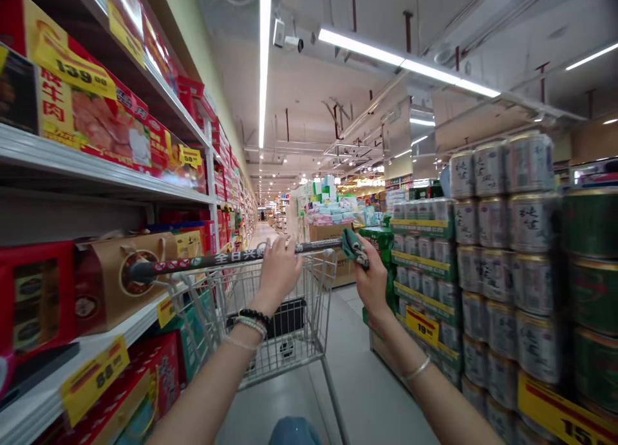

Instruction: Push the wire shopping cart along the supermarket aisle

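My left hand [280, 271] is wrapped over the dark printed handle of a wire shopping cart [217, 259]. My right hand [371, 285] grips the handle's right end through a green patterned cloth [355, 248], which hides that end. Below the handle, the cart's metal wire basket [270, 322] holds a black item [268, 317]. Beaded bracelets circle my left wrist, and a thin metal bangle sits on my right forearm.
White store shelves [91, 165] with red boxed goods and yellow price tags run close along the left. Stacked beverage cans [506, 258] tower on the right. A tiled aisle [367, 380] runs ahead between them toward distant displays.
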`<act>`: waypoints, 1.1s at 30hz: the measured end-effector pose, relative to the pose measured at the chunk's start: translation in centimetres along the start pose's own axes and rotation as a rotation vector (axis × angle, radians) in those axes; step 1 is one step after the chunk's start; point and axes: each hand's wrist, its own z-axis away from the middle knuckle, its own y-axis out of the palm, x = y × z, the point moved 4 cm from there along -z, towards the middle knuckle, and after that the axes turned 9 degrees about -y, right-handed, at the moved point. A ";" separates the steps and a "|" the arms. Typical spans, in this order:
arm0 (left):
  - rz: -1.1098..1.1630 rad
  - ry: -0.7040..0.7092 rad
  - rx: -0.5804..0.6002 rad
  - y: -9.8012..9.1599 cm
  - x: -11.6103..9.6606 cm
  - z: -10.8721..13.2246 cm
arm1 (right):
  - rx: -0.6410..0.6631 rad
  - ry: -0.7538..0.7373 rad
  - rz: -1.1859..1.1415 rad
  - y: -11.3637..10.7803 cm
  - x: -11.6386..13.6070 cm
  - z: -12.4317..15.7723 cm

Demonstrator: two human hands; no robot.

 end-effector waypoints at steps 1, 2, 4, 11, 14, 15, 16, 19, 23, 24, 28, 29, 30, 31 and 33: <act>-0.082 -0.019 -0.029 0.1 0.7 -0.6 | 0.004 -0.062 0.048 0.2 -0.6 -0.7; -0.141 -0.030 -0.040 0.2 1.4 -1.1 | 0.015 -0.112 0.091 0.6 -1.2 -1.2; -0.210 -0.035 -0.039 0.7 2.4 -1.5 | 0.050 -0.154 0.151 2.1 -2.0 -1.5; -0.201 -0.019 -0.144 1.7 3.4 -0.9 | 0.313 -0.210 0.245 12.3 2.2 2.1; -0.183 0.020 -0.127 1.5 3.9 -0.8 | 0.358 -0.325 0.254 13.4 3.4 3.2; -0.182 0.028 -0.116 1.4 4.1 -0.8 | 0.367 -0.381 0.250 12.9 3.2 3.3; -0.183 0.031 -0.109 1.3 4.3 -0.7 | 0.376 -0.442 0.244 12.1 2.6 3.4; -0.182 0.010 -0.106 0.9 4.5 -0.6 | 0.366 -0.571 0.247 8.4 -0.2 3.2; -0.149 -0.011 -0.118 0.9 4.2 -0.4 | 0.210 -0.416 0.292 5.5 -3.5 2.9; -0.139 -0.015 -0.119 0.9 4.1 -0.4 | 0.185 -0.351 0.293 5.8 -3.5 3.1; -0.122 -0.038 -0.124 1.1 3.8 -0.5 | 0.202 -0.209 0.282 10.1 -0.7 4.2; -0.124 -0.037 -0.121 1.1 3.8 -0.5 | 0.224 -0.227 0.276 11.2 0.3 4.4; -0.126 -0.033 -0.117 1.0 3.8 -0.5 | 0.250 -0.258 0.267 11.9 1.1 4.4; -0.128 -0.028 -0.114 0.9 3.9 -0.4 | 0.286 -0.304 0.254 12.3 1.6 4.2; -0.127 -0.017 -0.109 0.7 4.0 -0.3 | 0.380 -0.414 0.217 11.7 1.5 3.8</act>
